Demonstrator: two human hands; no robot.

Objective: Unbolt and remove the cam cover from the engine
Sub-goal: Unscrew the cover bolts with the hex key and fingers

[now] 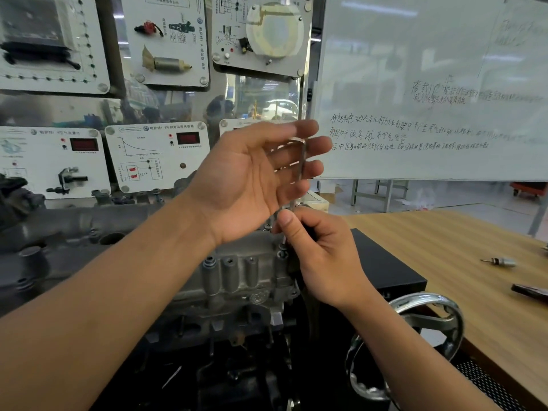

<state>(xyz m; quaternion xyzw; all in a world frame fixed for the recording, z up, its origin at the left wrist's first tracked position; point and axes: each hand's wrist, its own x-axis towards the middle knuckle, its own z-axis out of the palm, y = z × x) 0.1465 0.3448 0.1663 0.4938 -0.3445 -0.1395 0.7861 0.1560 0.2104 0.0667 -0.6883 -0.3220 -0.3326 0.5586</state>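
Head view: the cam cover sits on the engine, off the table's left edge. The right hand pinches the hex key in an end bolt; the left hand's straight fingers touch its top. Unbolting seems underway; lifting remains.

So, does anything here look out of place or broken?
Nothing looks spilled or broken. The right hand pinches the hex key upright on an engine bolt. One small metal part lies loose on the wooden table, and yellowed tape peels on a display board.
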